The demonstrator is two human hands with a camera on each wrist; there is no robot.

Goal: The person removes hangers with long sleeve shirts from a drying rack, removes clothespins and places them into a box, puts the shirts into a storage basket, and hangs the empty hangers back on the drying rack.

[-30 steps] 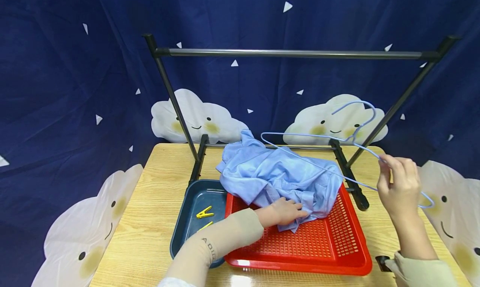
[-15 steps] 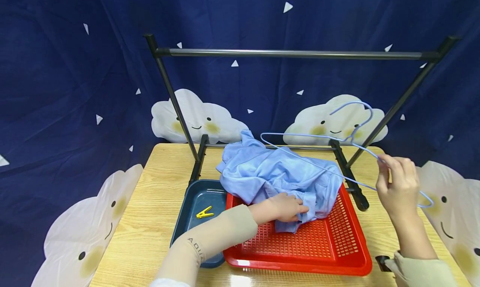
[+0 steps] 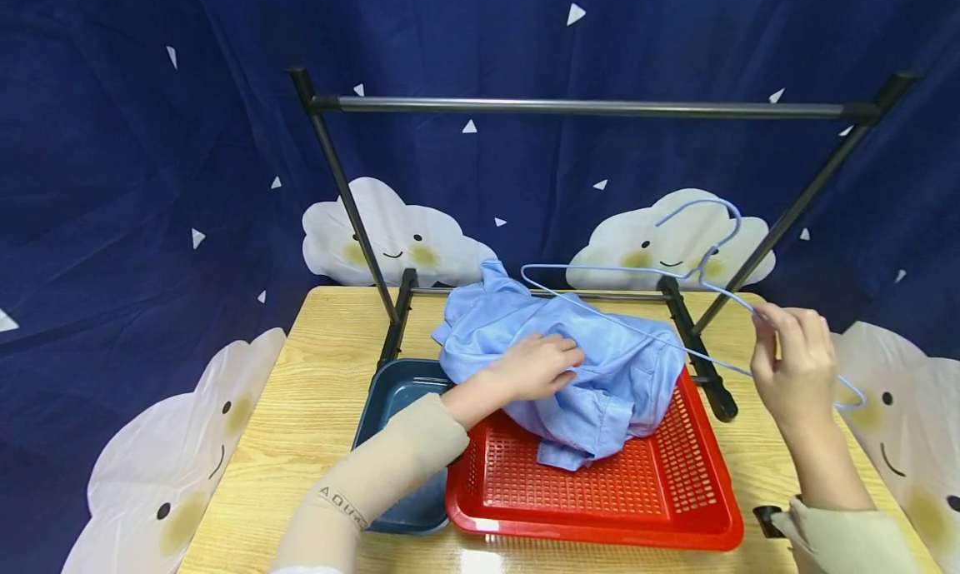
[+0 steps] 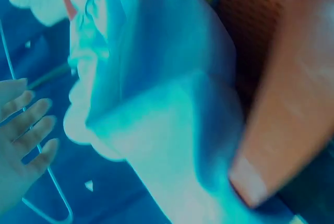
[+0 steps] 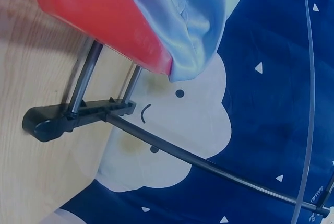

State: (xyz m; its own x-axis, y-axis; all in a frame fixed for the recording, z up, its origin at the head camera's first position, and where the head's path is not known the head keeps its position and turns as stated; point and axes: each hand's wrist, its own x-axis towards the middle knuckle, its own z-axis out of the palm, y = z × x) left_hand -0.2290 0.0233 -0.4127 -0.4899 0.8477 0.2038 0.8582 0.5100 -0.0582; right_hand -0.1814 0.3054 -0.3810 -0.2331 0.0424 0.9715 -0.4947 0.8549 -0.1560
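Note:
A light blue garment (image 3: 573, 332), crumpled and shiny, lies in and over the back of the red basket (image 3: 592, 536). Above its left-middle part is my left hand (image 3: 536, 367); in the left wrist view that hand (image 4: 23, 135) has loosely spread fingers and holds nothing. Whether it touches the cloth is unclear. At the right, my right hand (image 3: 797, 366) pinches the upper arm of a blue clothes hanger (image 3: 637, 331) held in the air, hook pointing up. Part of the hanger (image 5: 309, 104) crosses the right wrist view, where the right hand is out of sight.
A dark blue tray (image 3: 420, 511) stands left of the basket, partly covered by my left sleeve. Behind them rises a black rack with a horizontal rail (image 3: 585, 106); its feet (image 3: 716, 395) rest on the wooden table (image 3: 277, 441). A cloud-patterned navy curtain (image 3: 135, 182) hangs around.
My left hand has moved back and left from the garment's front edge to above its middle. The garment's front part has shifted slightly. The hanger has tilted a little; the right hand barely moved.

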